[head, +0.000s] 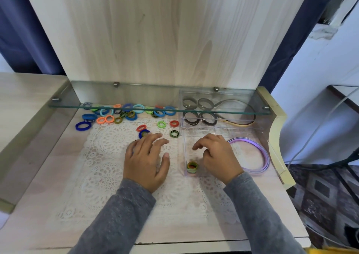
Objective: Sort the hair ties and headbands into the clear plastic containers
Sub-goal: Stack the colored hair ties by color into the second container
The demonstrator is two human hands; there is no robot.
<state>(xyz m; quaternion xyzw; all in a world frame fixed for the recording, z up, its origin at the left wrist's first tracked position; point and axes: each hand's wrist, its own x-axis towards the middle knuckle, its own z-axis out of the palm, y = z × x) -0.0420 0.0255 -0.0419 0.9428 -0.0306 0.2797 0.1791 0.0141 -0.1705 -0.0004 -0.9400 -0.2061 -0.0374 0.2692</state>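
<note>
1. the left hand (147,160) lies flat and open over the white lace doily (108,147), fingers spread and holding nothing; its fingertips are just beside a dark blue round hair tie (142,134).
2. the right hand (217,156) hovers over the near clear plastic container (233,174), fingers loosely curled with nothing in them.
3. a small stack of green, orange and yellow hair ties (192,167) sits in that container's front left corner, just beside the right hand.
4. a purple curved headband (266,159) lies at the container's right end; it appears to be inside the clear walls.
5. the far clear plastic container (233,126) holds dark grey looped bands (198,117).
6. many loose coloured hair ties (128,114) are scattered on the pale wood tabletop (38,195), partly under a glass shelf (136,98).
7. a black-and-green striped hair tie (174,133) lies on the doily between the two hands' fingertips.
</note>
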